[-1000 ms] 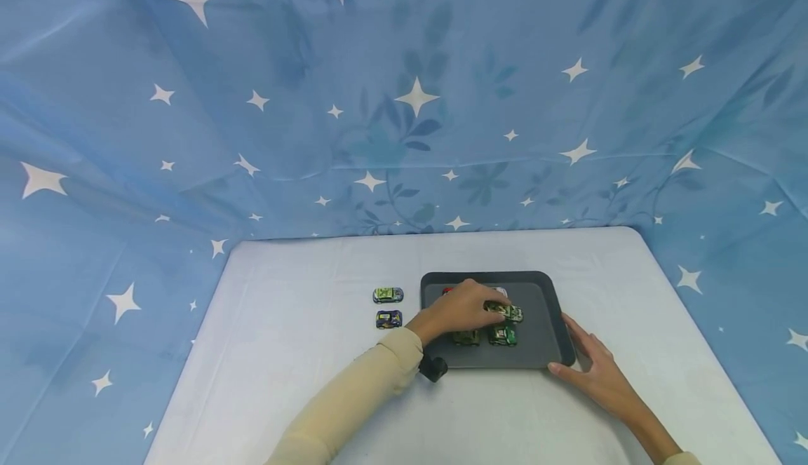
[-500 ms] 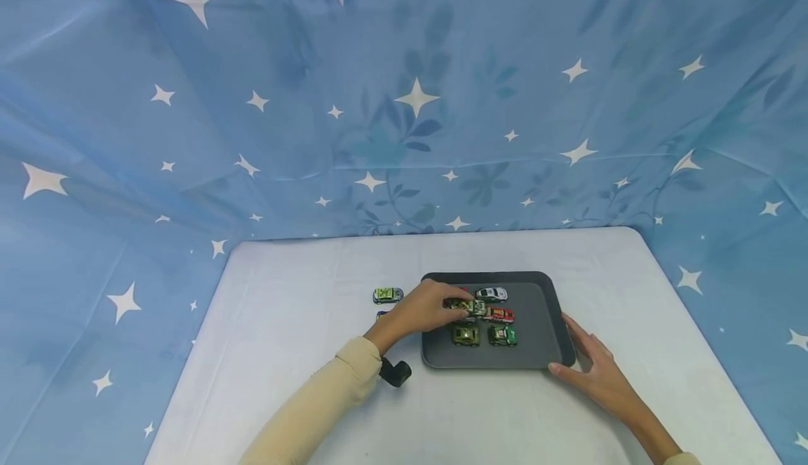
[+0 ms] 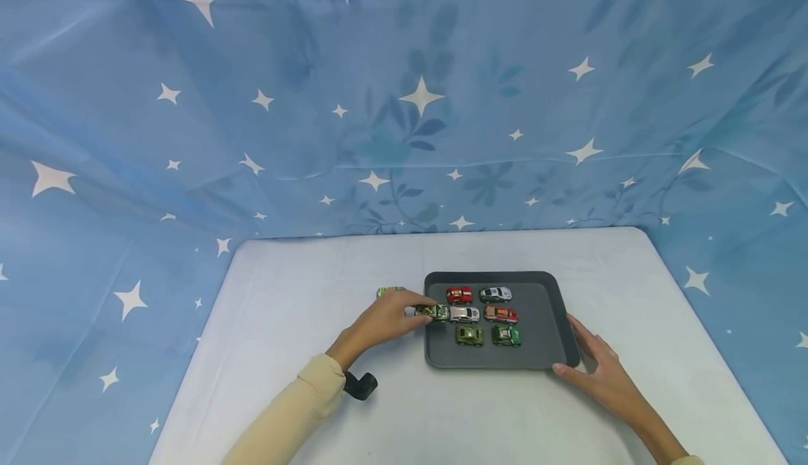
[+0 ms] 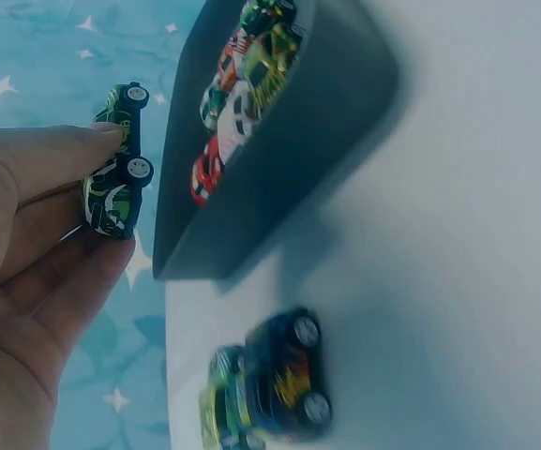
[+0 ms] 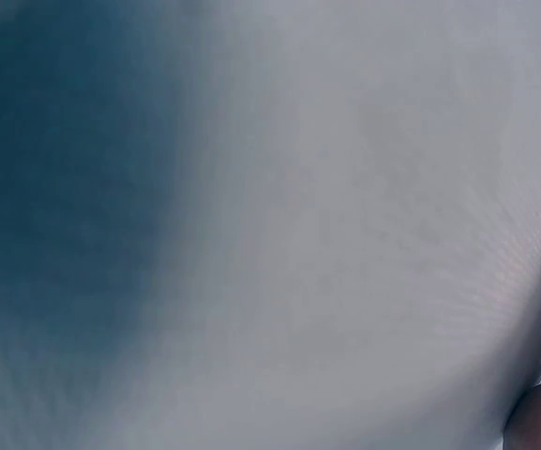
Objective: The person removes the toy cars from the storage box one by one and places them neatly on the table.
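Observation:
My left hand [image 3: 418, 309] pinches a small green patterned toy car [image 3: 434, 311] just over the left rim of a dark grey tray [image 3: 543, 339]. In the left wrist view the fingers [image 4: 54, 159] hold the same car [image 4: 115, 192] beside the tray wall [image 4: 279, 159]. Several toy cars stand in the tray in rows: red [image 3: 459, 294], white [image 3: 495, 294], silver [image 3: 464, 313], orange-red [image 3: 501, 313], olive [image 3: 469, 335], green [image 3: 506, 335]. My right hand [image 3: 577, 354] lies flat on the table, fingers straight against the tray's right front corner.
A light green car [image 3: 386, 290] peeks out behind my left hand on the white table [image 3: 284, 325]; the left wrist view shows two cars [image 4: 270, 384] side by side there. Blue starred cloth [image 3: 404, 100] walls in the table. The right wrist view is a blur of white table.
My left hand has drawn back to the left with the green car, from the tray's middle to its left rim, uncovering the cars in the tray. The right hand has stayed put.

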A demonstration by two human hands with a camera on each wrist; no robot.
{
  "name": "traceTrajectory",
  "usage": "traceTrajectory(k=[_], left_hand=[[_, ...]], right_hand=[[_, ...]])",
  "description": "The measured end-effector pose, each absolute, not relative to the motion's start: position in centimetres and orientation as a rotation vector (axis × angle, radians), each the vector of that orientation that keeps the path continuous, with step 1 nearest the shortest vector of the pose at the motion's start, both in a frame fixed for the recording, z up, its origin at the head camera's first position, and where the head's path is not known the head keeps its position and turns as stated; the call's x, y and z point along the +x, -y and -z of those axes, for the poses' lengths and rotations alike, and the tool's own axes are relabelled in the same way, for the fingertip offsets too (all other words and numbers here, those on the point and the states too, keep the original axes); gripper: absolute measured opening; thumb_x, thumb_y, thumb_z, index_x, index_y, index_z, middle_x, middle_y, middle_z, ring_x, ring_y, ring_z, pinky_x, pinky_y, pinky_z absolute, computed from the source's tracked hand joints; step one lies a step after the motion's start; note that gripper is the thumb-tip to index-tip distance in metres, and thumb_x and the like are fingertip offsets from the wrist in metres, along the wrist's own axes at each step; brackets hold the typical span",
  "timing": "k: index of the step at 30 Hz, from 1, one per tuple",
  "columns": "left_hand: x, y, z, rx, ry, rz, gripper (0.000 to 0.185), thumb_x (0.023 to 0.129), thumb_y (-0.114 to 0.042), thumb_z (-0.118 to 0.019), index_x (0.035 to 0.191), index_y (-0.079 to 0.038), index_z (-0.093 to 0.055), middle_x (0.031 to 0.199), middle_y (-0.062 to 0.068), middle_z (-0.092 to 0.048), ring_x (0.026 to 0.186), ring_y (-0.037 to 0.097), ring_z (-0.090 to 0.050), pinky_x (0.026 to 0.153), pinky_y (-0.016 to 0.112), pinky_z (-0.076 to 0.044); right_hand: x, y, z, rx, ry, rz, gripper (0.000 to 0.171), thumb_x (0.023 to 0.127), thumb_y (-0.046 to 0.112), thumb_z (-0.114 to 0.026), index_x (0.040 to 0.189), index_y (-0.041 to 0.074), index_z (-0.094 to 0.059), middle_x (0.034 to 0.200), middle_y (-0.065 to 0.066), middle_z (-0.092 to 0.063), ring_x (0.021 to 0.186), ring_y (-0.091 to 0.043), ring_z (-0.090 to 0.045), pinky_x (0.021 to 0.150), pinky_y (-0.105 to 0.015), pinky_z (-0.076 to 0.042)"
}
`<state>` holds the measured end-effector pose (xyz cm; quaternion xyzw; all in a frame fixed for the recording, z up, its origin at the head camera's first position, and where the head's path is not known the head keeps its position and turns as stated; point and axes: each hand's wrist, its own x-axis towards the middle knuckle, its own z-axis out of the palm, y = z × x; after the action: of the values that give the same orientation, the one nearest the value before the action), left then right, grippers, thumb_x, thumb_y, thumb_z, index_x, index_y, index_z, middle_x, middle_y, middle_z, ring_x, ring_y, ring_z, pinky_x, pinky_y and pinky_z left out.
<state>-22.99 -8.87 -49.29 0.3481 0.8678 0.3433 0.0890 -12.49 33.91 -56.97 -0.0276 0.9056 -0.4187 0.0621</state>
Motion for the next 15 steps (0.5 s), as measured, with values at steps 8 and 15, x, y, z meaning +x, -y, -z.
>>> traceTrajectory(k=[8,15], left_hand=[[-21.7,11.2,50.2,1.023,-2.613,-1.056,0.029,0.1,-0.014,-0.079,0.128,-0.006,-0.079,0.12,0.004,-0.078,0.106,0.014,-0.072,0.091,0.033,-0.058],[-20.2,13.4,51.3,0.994,-2.639,-1.047,0.029,0.1,-0.012,-0.079,0.128,-0.003,-0.078,0.126,0.008,-0.077,0.118,0.025,-0.072,0.1,0.041,-0.058]], right_hand=[[-12.6,-33.9,57.0,-0.089,-2.739,1.275,0.103,0.093,0.034,-0.085,0.173,0.017,-0.022,0.159,-0.038,-0.039,0.14,-0.064,-0.039,0.104,-0.086,-0.027],[-12.6,-33.9,57.0,-0.095,-2.74,1.288,0.103,0.093,0.032,-0.085,0.173,0.016,-0.023,0.159,-0.038,-0.04,0.14,-0.064,-0.039,0.105,-0.085,-0.029]])
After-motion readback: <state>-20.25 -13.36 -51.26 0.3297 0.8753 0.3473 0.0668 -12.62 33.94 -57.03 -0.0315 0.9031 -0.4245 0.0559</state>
